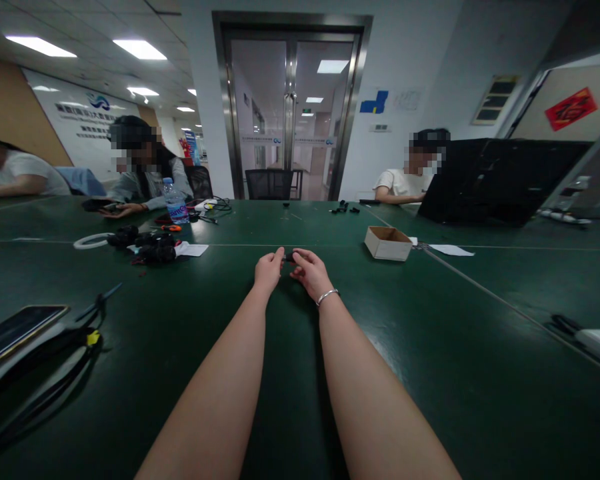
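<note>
Table (180, 333) spans the foreground. Over its middle: left hand (269, 272) and right hand (311, 270), small piece (289, 256) between them. Right of hands, a bit farther off: box (387, 247), with paper slip (451, 250) to its right. Beyond, far right: monitor (500, 180), seated person (391, 183) at its left edge. Left of hands: paper (196, 250), then bundle (155, 252), then ring (87, 243); bottle (176, 205) stands behind these. Near left edge: phone (20, 330), cables (45, 350) alongside. Behind table: chair (270, 183), then double door (259, 100)
</note>
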